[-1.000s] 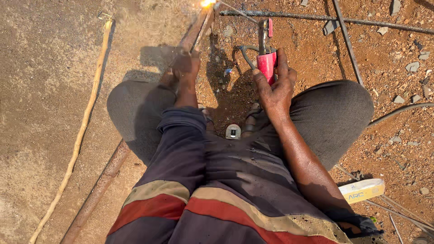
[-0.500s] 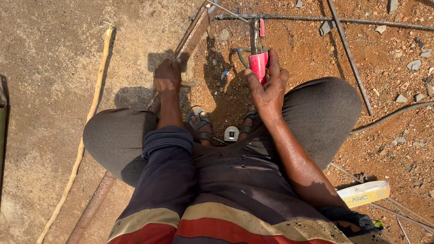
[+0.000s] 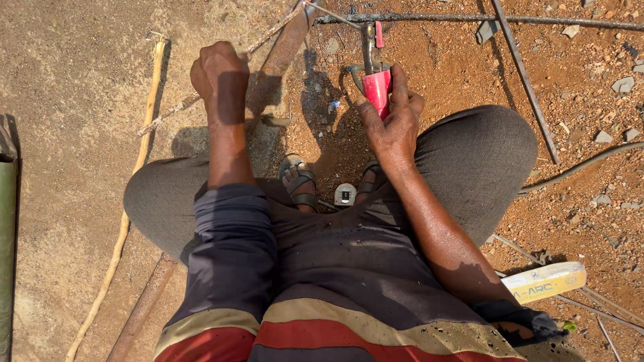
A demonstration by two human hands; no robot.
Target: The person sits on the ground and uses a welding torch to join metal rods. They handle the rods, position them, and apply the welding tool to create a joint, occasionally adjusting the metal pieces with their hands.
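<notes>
Welding electrode holder: red insulated handle with a dark metal clamp head at its far end, pointing away from the person toward a long rusty steel rod lying crosswise on the ground. Located ahead of the knees, above the sandalled feet. Held in the right hand, fingers wrapped closed around the red handle, thumb along its side.

Left hand: well apart to the left of the holder, curled into a loose fist, back of hand up, over a rusty flat steel bar; cannot tell whether it grips anything.

Surroundings: a thin pale stick on the sandy ground at left; a second slim rod running diagonally at right; a yellow-white electrode box near the right elbow; a small grey object between the feet; reddish gravel soil.
</notes>
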